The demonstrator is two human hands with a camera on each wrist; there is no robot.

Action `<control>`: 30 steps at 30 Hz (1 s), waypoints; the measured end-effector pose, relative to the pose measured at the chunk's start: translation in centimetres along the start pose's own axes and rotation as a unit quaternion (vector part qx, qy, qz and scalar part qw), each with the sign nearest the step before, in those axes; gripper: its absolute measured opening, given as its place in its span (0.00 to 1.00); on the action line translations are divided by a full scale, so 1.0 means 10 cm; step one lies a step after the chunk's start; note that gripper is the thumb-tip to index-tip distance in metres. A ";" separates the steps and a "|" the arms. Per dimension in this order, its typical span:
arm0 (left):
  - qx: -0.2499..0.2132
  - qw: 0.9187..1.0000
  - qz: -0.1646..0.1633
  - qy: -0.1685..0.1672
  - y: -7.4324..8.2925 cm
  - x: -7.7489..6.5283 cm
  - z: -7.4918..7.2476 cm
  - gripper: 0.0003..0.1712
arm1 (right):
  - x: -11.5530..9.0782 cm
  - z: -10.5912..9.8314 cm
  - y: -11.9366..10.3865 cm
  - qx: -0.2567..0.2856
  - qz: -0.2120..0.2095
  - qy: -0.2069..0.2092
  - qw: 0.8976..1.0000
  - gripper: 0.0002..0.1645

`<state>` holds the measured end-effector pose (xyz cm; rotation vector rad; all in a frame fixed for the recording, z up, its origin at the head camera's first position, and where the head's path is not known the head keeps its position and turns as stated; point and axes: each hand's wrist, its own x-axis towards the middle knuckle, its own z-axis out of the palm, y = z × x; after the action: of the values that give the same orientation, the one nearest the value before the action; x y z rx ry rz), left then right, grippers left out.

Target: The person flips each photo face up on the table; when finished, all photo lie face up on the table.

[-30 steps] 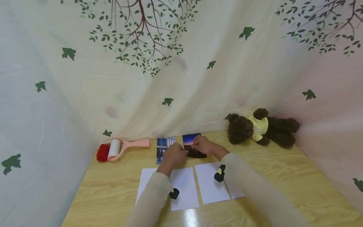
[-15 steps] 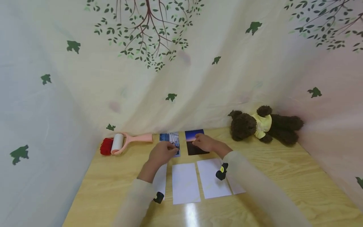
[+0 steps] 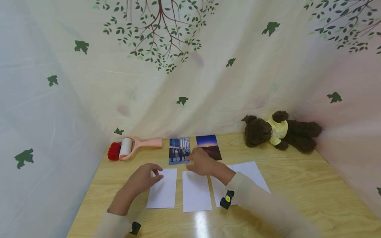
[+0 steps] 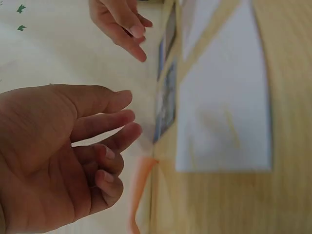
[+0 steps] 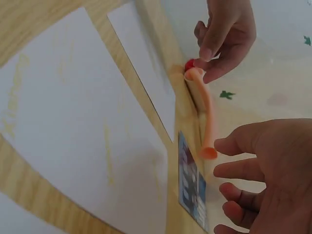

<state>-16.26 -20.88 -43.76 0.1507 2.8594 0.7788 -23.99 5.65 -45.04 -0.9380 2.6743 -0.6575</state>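
Two photos lie face up at the back of the table: one of a group of people before a building (image 3: 179, 152), and beside it a sunset (image 3: 212, 142). In front of them is a row of white photo-sized sheets (image 3: 196, 195). My left hand (image 3: 142, 178) hovers over the leftmost sheet (image 3: 164, 195), fingers loosely bent around nothing. My right hand (image 3: 203, 162) is above the gap between the photos and the sheets, covering the sunset photo's lower left corner. In the right wrist view, the right hand (image 5: 273, 175) has loosely spread fingers and holds nothing.
A lint roller (image 3: 126, 147) with a pink handle lies at the back left, next to a red fluffy item (image 3: 114, 151). On its side at the back right is a brown teddy bear (image 3: 278, 132) in a yellow shirt. A leaf-printed curtain (image 3: 148, 99) hangs behind the table.
My left hand has drawn away from the group photo, leftward and nearer to me. My right hand has come off the sunset photo, moving left and toward me. Both photos are less covered.
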 end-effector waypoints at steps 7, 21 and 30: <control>0.013 0.998 -0.015 -0.054 -0.32 -0.23 -0.03 0.22 | 0.04 0.32 -0.26 -0.036 0.019 -0.034 0.999 0.23; 0.025 0.996 -0.024 -0.087 -0.47 -0.28 0.07 0.30 | 0.10 0.49 -0.50 -0.096 0.061 -0.026 0.993 0.23; 0.046 0.991 -0.050 -0.112 -0.34 -0.24 0.07 0.31 | 0.17 0.51 -0.52 -0.069 0.069 -0.023 0.995 0.31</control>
<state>-13.91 -23.76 -45.78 0.1002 2.6664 0.5728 -20.73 -0.70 -47.09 -0.7818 2.7416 -0.4205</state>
